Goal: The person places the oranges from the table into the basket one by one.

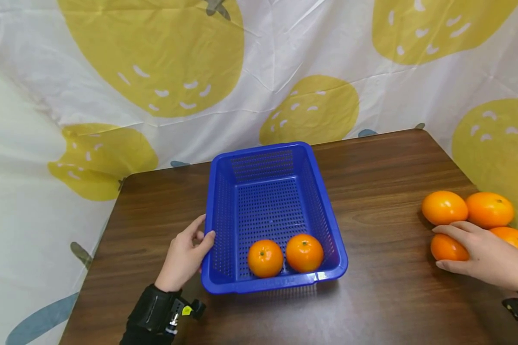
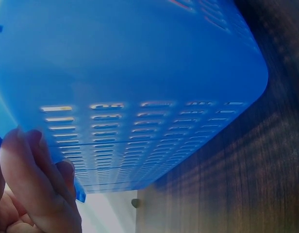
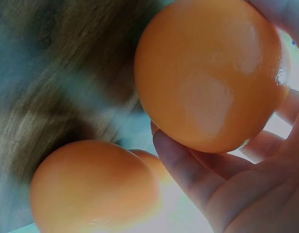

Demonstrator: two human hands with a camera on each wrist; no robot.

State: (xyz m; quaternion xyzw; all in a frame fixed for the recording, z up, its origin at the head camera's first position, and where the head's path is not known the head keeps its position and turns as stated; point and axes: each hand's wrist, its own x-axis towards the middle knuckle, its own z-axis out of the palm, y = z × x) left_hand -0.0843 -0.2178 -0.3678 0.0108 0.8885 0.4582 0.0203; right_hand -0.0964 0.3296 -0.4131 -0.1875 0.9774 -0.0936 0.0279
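A blue perforated plastic basket [image 1: 267, 230] stands on the wooden table, and two oranges [image 1: 265, 258] lie inside at its near end. My left hand [image 1: 184, 254] grips the basket's left rim, thumb on top and fingers beneath; the left wrist view shows those fingers [image 2: 40, 179] against the slotted outer wall. At the far right my right hand [image 1: 485, 251] holds an orange [image 1: 448, 247], with thumb and fingers curled round it. In the right wrist view that orange [image 3: 212, 75] sits between the fingers, beside another orange [image 3: 93, 187].
Next to my right hand several more oranges [image 1: 444, 207] are grouped near the table's right edge. A white cloth with yellow fruit prints [image 1: 311, 110] hangs behind and beside the brown wooden table [image 1: 380, 191].
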